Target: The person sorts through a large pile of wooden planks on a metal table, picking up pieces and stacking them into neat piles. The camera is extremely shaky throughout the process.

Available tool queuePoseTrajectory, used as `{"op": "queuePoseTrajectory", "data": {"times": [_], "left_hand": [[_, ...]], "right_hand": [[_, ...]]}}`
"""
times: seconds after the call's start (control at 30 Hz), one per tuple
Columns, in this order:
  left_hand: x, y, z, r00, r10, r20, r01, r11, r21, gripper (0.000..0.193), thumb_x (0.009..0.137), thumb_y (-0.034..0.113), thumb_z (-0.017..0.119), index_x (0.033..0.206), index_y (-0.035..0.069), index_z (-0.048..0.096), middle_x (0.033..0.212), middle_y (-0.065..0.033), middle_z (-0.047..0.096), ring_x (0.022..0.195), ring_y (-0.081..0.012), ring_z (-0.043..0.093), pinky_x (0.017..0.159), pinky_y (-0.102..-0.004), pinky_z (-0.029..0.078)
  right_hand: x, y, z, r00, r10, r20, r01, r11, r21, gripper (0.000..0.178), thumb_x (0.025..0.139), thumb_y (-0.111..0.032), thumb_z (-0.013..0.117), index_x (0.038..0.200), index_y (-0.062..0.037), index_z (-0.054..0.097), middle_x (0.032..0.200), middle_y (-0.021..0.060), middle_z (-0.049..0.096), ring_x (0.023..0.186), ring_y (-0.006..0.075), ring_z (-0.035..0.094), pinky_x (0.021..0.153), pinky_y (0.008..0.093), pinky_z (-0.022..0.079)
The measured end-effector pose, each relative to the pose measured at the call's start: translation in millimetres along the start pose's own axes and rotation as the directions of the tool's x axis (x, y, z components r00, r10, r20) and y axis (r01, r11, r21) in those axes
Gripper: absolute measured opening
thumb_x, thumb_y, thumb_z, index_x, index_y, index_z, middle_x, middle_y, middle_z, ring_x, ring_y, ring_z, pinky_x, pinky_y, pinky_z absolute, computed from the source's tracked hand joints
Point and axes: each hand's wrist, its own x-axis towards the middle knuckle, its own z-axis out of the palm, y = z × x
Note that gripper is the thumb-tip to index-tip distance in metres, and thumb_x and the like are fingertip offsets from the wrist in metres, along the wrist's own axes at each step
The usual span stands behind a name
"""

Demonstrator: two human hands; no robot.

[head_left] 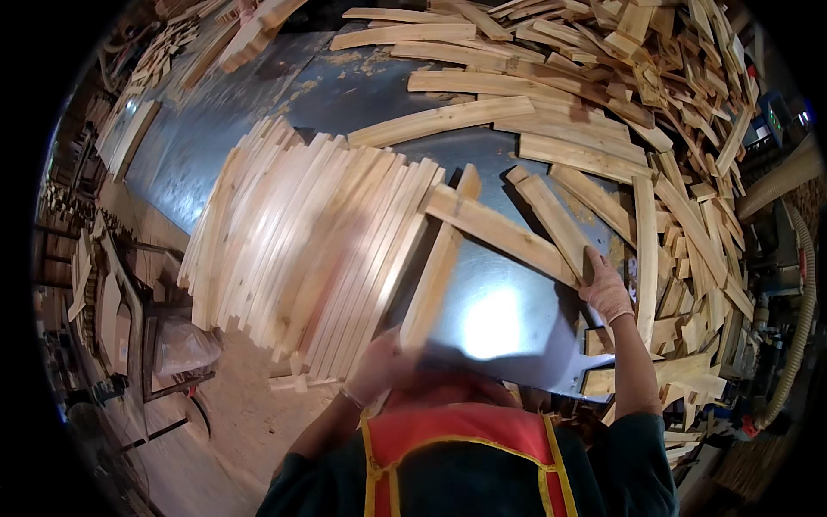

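My right hand (607, 291) is closed around the near end of a short wooden board (553, 220), which slants away to the upper left. Meeting that board near my fingers is the end of another board (500, 231), whose far end reaches the stacked row. My left hand (379, 366), smeared by motion, is at the near end of a third board (441, 267); its fingers do not show clearly. That board passes under the slanting one. Left of it, many narrow boards (310, 241) lie side by side in a wide row.
A shiny metal table (495, 323) lies under the boards. Loose boards and offcuts (637, 77) are heaped at the far right and along the right side. A ridged hose (805, 319) hangs at the right. At the left are a metal frame (138, 319) and a plastic bag (185, 345).
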Motion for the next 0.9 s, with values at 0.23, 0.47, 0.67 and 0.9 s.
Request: {"op": "queuePoseTrajectory", "data": {"times": [0.23,0.47,0.67,0.9], "left_hand": [[-28,-64,-11,0.679,0.625,-0.385,0.013,0.514,0.857,0.064,0.089,0.025,0.070,0.148,0.005,0.055,0.154,-0.0155,0.048,0.145,-0.0416,0.042,0.120,-0.0574,0.033],[10,-26,8,0.735,0.652,-0.188,-0.121,0.399,0.909,0.084,0.089,0.045,0.076,0.155,0.001,0.049,0.156,-0.0200,0.050,0.152,-0.0426,0.038,0.125,-0.0580,0.028],[38,-35,7,0.767,0.554,-0.324,0.144,0.343,0.928,0.086,0.088,0.035,0.076,0.159,0.002,0.040,0.159,-0.0176,0.047,0.154,-0.0403,0.035,0.128,-0.0551,0.025],[43,-60,3,0.713,0.595,-0.370,0.155,0.380,0.912,0.082,0.089,0.026,0.073,0.159,-0.001,0.037,0.158,-0.0235,0.046,0.154,-0.0421,0.036,0.126,-0.0573,0.028]], "right_hand": [[-78,-150,71,0.999,-0.010,0.037,-0.018,0.735,0.678,0.078,0.082,-0.026,0.079,0.152,-0.0060,0.051,0.123,0.0192,0.072,0.098,0.0241,0.072,0.085,0.0372,0.059],[-60,-269,91,0.871,-0.319,0.373,0.160,0.903,0.400,0.073,0.091,-0.048,0.071,0.145,-0.0014,0.056,0.128,0.0256,0.071,0.119,0.0419,0.068,0.105,0.0456,0.053],[11,-149,77,0.785,-0.500,-0.366,0.371,0.853,-0.368,0.090,0.083,-0.046,0.078,0.159,-0.0133,0.042,0.136,0.0211,0.065,0.127,0.0399,0.063,0.109,0.0501,0.047],[10,-98,-24,0.958,-0.261,0.121,0.242,0.959,0.149,0.082,0.080,-0.043,0.078,0.151,-0.0115,0.053,0.132,0.0200,0.068,0.123,0.0368,0.066,0.104,0.0470,0.053]]}}
